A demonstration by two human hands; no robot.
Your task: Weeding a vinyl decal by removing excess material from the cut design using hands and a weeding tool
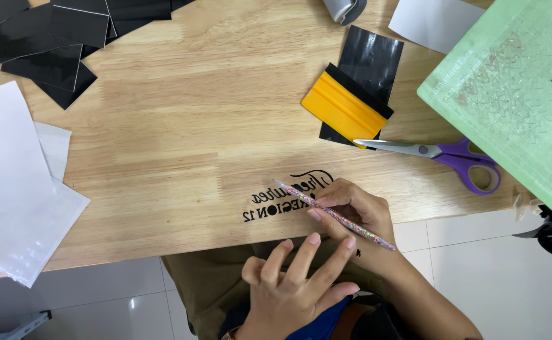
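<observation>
My right hand (351, 211) rests on the wooden table's (181, 126) front edge and grips a thin glittery pen-like tool (336, 215). The tool's tip points up-left at black cut-out vinyl lettering (282, 201) stuck to the wood. My left hand (295, 286) hovers below the table edge over my lap, fingers spread, holding nothing.
A yellow squeegee (342, 107) lies on a black vinyl sheet (370, 60). Purple-handled scissors (452, 157) sit to the right of it. A green cutting mat (515, 94) overhangs the right side. Black vinyl pieces (49, 38) lie top left, white backing sheets (11, 182) at left.
</observation>
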